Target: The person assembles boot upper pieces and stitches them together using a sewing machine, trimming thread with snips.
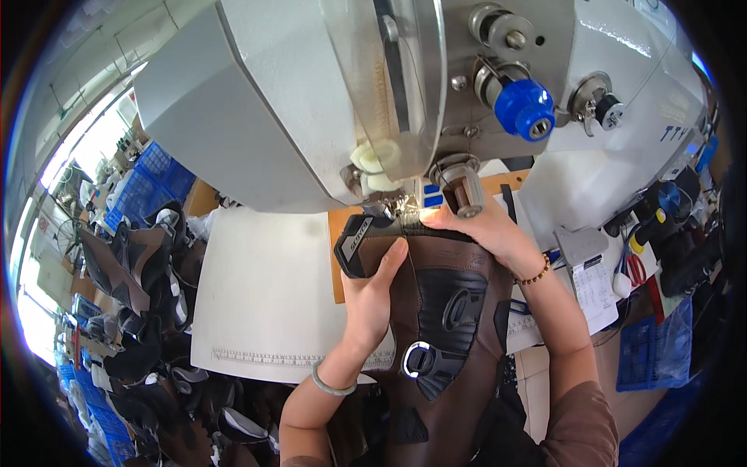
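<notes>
A brown leather boot upper (404, 311) with black ribbed panels and a round silver-rimmed buckle hangs from the sewing machine's work area toward my lap. Its black top edge lies under the needle and presser foot (406, 208). My left hand (370, 289) grips the upper's left side, thumb on top and fingers hidden beneath, beside a black tab with a light label (357, 243). Right of the needle, my right hand (484, 226) pinches the same edge; its thumb presses close to the foot and the other fingers are mostly covered.
The grey sewing machine (257, 93) fills the top, with a blue tension knob (525, 109). A white table (261, 296) with a printed ruler extends left. Boot pieces (128, 257) pile up at far left. Red-handled scissors (636, 270), a paper sheet (593, 289) and a blue crate (646, 354) are at right.
</notes>
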Demonstrator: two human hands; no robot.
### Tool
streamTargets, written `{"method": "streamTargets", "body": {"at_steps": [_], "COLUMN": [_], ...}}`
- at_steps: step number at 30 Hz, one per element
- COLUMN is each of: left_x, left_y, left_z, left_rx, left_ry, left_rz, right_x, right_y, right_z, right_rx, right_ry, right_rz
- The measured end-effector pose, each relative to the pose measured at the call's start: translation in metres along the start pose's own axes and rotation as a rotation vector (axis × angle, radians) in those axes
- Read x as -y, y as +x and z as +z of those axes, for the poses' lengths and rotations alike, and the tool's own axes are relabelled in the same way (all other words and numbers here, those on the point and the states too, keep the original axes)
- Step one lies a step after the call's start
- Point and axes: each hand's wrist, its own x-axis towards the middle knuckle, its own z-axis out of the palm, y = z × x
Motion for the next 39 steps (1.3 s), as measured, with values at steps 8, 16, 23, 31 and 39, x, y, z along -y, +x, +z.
{"method": "streamTargets", "body": {"at_steps": [8,16,23,31,39], "left_x": [0.000,-0.003,-0.004,-0.007,-0.019], "left_y": [0.002,0.004,0.004,0.010,0.013], "left_z": [-0.001,-0.002,-0.005,-0.003,-0.010], "left_rx": [-0.030,-0.026,-0.024,0.001,0.099], "left_ry": [-0.037,-0.041,-0.079,-0.036,0.102], "left_rz": [-0.055,-0.080,-0.153,-0.105,-0.111], "right_x": [0.002,0.001,-0.002,0.003,0.007], "right_y": [-0.002,0.004,0.004,0.004,0.005], "right_z": [0.003,0.001,0.002,0.003,0.001], "right_rx": [-0.011,-0.054,-0.023,-0.104,-0.093], "right_ry": [0.061,-0.097,-0.006,-0.022,-0.050], "right_rz": [-0.014,-0.056,-0.090,-0.088,-0.097]}}
